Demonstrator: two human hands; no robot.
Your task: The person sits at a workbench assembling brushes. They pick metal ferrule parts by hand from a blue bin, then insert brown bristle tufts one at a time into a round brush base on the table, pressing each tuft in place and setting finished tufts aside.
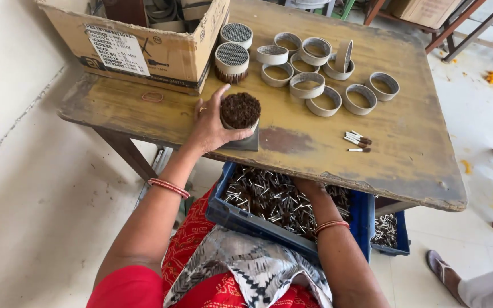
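My left hand [211,126] grips a round ring packed with brown-tipped matchsticks [239,111], which stands on a small dark square plate [247,144] near the table's front edge. My right hand [309,187] reaches down into a blue crate [241,219] on my lap, full of loose matchsticks [269,199]; its fingers are mostly hidden under the table edge. A few loose matchsticks [358,140] lie on the worn yellow table [417,142] to the right of the ring.
Several empty cardboard rings [322,85] sit at the table's middle back, with two filled rings [233,57] beside an open cardboard box [138,45] at the back left. A second blue crate [389,231] is under the table. Another person's foot [443,274] shows at the lower right.
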